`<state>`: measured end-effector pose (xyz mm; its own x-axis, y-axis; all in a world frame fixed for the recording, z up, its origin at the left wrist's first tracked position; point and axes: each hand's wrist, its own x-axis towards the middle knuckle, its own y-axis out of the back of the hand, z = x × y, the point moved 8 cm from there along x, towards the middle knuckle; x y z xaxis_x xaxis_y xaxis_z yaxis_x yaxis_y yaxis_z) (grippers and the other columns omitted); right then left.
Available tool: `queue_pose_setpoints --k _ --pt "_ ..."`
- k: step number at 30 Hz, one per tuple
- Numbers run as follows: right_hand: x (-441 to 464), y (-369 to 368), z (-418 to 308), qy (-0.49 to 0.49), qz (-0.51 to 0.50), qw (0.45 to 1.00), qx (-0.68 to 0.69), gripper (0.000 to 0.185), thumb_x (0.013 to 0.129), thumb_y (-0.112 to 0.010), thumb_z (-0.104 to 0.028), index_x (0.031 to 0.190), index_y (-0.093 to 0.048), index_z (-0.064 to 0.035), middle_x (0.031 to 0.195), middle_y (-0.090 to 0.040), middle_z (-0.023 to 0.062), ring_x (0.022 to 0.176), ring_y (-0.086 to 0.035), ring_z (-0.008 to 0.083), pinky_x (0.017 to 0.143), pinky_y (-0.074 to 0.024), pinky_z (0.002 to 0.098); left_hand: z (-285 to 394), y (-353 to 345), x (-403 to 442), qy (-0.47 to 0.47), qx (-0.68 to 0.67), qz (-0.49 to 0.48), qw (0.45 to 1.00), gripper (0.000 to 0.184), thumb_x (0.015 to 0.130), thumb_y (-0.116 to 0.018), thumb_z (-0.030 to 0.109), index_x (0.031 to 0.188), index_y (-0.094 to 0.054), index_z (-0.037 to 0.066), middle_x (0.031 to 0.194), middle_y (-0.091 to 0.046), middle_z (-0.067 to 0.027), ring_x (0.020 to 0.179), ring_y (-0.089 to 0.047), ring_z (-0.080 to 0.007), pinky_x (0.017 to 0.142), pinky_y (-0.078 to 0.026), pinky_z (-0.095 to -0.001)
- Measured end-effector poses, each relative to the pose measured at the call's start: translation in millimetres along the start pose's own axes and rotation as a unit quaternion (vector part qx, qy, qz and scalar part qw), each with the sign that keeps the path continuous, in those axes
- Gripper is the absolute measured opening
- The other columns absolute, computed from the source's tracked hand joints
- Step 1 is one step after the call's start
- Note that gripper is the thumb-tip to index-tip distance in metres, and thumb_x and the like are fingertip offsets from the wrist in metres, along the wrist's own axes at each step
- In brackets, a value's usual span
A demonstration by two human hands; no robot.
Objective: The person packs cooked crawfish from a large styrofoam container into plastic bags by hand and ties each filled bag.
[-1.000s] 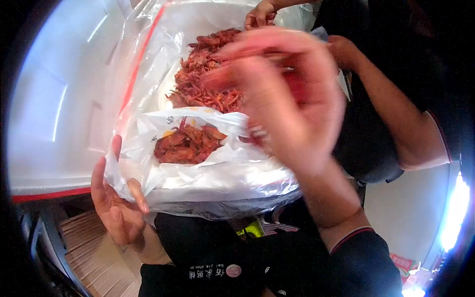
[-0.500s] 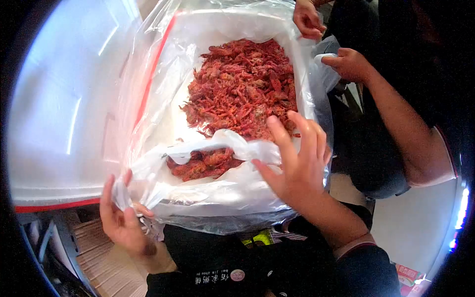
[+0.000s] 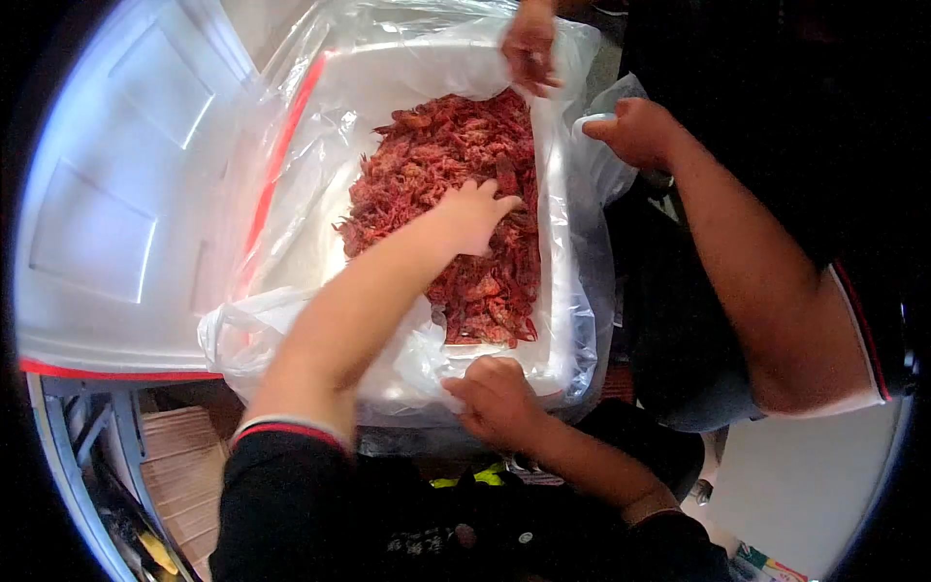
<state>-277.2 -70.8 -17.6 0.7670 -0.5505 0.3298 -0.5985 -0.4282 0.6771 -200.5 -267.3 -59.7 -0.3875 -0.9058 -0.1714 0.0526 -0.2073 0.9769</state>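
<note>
Red cooked crayfish (image 3: 417, 170) lie heaped in a white box (image 3: 556, 242) lined with clear plastic. Over the heap, my left hand (image 3: 477, 215) rests with its fingers spread, touching the crayfish. My right hand (image 3: 497, 400) is closed on the edge of a thin white plastic bag (image 3: 412, 364) at the near side of the box. My left forearm hides part of this bag, and no crayfish can be seen inside it.
A co-worker's hand (image 3: 530, 50) hangs over the box's far right corner; their other hand (image 3: 645, 133) grips the plastic at the right. A white lid-like panel (image 3: 97, 242) stands left. Cardboard (image 3: 184, 470) lies below left.
My left hand has left the bag's left side and reached onto the crayfish. My right hand moved down and left and closed on the bag. The crayfish in the bag are out of sight.
</note>
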Motion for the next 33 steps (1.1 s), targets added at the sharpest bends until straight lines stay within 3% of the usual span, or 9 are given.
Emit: queue_pose_setpoints --k 9,16,18,22,24,26,29,30,33 --pt "3 6 7 0.021 0.027 0.998 0.059 0.046 0.061 -0.065 -0.011 0.105 -0.054 -0.0045 0.078 -0.052 0.0096 0.074 -0.052 0.0284 0.064 -0.0428 0.0420 3 -34 30 0.006 -0.039 0.015 0.999 0.058 0.065 -0.072 0.016 0.119 -0.050 0.017 0.114 -0.047 -0.0159 0.098 -0.053 -0.0361 0.081 -0.048 -0.0457" --pt "0 22 53 -0.230 0.181 0.925 0.240 0.024 0.072 -0.057 -0.001 0.097 -0.058 -0.0020 0.091 -0.063 0.0131 0.083 -0.061 0.0223 0.078 -0.0466 0.0306 -43 31 -6 -0.019 -0.299 0.163 0.940 0.030 0.072 -0.060 0.011 0.101 -0.053 0.005 0.094 -0.056 -0.0154 0.074 -0.060 -0.0286 0.071 -0.048 -0.0340" --pt "5 8 65 -0.301 0.140 0.867 0.372 0.023 0.074 -0.055 -0.001 0.097 -0.058 -0.0006 0.087 -0.062 0.0083 0.083 -0.059 0.0165 0.076 -0.0466 0.0294 -58 13 -35 0.168 -0.674 0.021 0.719 0.021 0.078 -0.056 0.013 0.098 -0.054 0.009 0.090 -0.058 -0.0062 0.075 -0.060 -0.0196 0.071 -0.047 -0.0320" --pt "29 21 68 -0.329 0.232 0.790 0.461 0.024 0.083 -0.047 0.000 0.106 -0.055 0.0022 0.080 -0.061 0.0074 0.063 -0.051 0.0083 0.056 -0.0413 0.0190 -43 43 -104 0.105 -0.807 -0.047 0.579 0.028 0.083 -0.054 0.022 0.108 -0.050 0.010 0.086 -0.059 -0.0057 0.085 -0.060 -0.0170 0.073 -0.050 -0.0302" --pt "42 23 57 -0.347 0.231 0.691 0.590 0.036 0.084 -0.042 0.001 0.121 -0.044 0.0042 0.085 -0.062 0.0144 0.056 -0.047 0.0082 0.051 -0.0376 0.0180 -34 64 -149 0.094 -0.799 -0.057 0.591 0.034 0.082 -0.055 0.031 0.108 -0.051 0.009 0.089 -0.060 -0.0067 0.086 -0.060 -0.0185 0.073 -0.050 -0.0318" --pt "55 28 45 -0.293 0.216 0.706 0.608 0.052 0.083 -0.041 0.004 0.133 -0.026 0.0042 0.100 -0.061 0.0216 0.045 -0.038 0.0065 0.043 -0.0335 0.0189 -17 78 -184 0.018 -0.797 -0.081 0.598 0.038 0.082 -0.056 0.034 0.110 -0.053 0.009 0.087 -0.062 -0.0060 0.071 -0.062 -0.0173 0.057 -0.047 -0.0257" --pt "57 29 21 -0.245 0.196 0.740 0.595 0.049 0.084 -0.040 0.002 0.133 -0.032 0.0019 0.104 -0.061 0.0181 0.050 -0.046 0.0101 0.047 -0.0404 0.0228 -5 58 -226 0.159 -0.659 -0.130 0.723 0.031 0.083 -0.055 0.025 0.108 -0.055 0.007 0.087 -0.063 -0.0066 0.067 -0.061 -0.0145 0.056 -0.047 -0.0254" --pt "55 29 10 -0.228 0.168 0.824 0.491 0.048 0.085 -0.041 0.003 0.132 -0.035 -0.0007 0.109 -0.060 0.0162 0.049 -0.042 0.0068 0.045 -0.0361 0.0194 -8 44 -232 0.201 -0.591 -0.141 0.768 0.028 0.085 -0.053 0.023 0.106 -0.056 0.005 0.088 -0.063 -0.0073 0.070 -0.061 -0.0134 0.059 -0.048 -0.0273" --pt "44 27 -29 -0.158 0.091 0.930 0.319 0.043 0.085 -0.042 0.005 0.126 -0.043 -0.0037 0.114 -0.060 0.0121 0.050 -0.043 0.0060 0.046 -0.0354 0.0177 -55 9 -232 0.211 -0.226 0.033 0.950 0.033 0.077 -0.060 0.027 0.100 -0.061 0.002 0.093 -0.061 -0.0203 0.081 -0.060 -0.0342 0.073 -0.049 -0.0387"
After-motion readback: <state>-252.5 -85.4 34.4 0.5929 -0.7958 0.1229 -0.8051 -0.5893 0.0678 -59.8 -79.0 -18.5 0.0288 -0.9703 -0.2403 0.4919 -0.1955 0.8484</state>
